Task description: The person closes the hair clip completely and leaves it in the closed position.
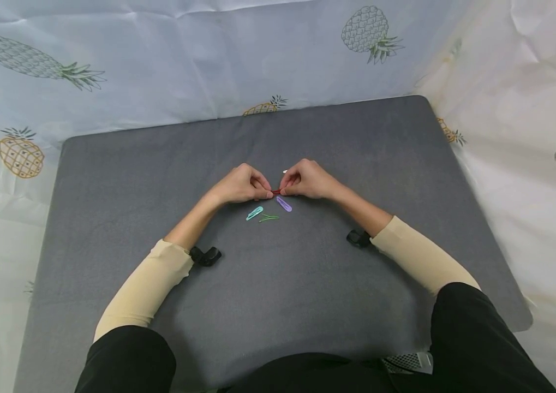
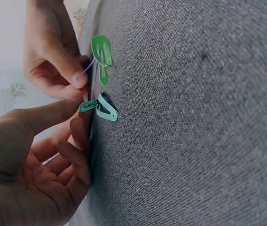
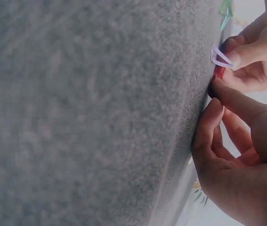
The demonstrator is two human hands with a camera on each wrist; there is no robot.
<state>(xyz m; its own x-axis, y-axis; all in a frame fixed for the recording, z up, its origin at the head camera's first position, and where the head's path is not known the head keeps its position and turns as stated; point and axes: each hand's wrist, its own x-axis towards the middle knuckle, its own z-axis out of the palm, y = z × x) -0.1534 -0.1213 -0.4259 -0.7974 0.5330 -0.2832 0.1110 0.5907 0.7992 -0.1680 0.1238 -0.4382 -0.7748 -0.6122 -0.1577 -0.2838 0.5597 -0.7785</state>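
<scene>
Thumb and fingertips of my left hand (image 1: 242,184) pinch one end of a red snap hair clip (image 1: 276,192), while my right hand (image 1: 309,179) pinches its other end. Only a short red middle part shows between the fingertips; its ends are hidden. Just below the hands lie a purple hair clip (image 1: 284,204), a teal hair clip (image 1: 255,213) and a green hair clip (image 1: 269,218). The teal clip (image 2: 107,110) and the green one (image 2: 101,51) stand bent apart in the left wrist view. In the right wrist view the purple clip (image 3: 223,56) is opened too.
A small whitish piece (image 1: 285,171) peeks out behind the right fingers. The grey table (image 1: 278,295) stretches around both arms, with pineapple-print curtains (image 1: 160,60) along its back and right. Black wrist cameras (image 1: 205,256) sit at both sleeve ends.
</scene>
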